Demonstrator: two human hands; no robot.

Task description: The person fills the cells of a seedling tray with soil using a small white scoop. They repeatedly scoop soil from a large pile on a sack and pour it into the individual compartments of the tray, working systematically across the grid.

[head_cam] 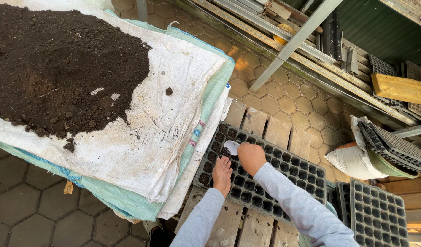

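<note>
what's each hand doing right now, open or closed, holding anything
Left hand: open, flat over the black seedling tray, holding nothing.
Right hand: closed in a grip on a small white scoop.

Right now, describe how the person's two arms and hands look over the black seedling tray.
Both arms wear long light grey sleeves of soft knit fabric, plain and unmarked, reaching to the wrists. The left hand and right hand are bare: no gloves, rings or watch visible. The sleeve cuffs sit snug, with slight folds along the right forearm.
</note>
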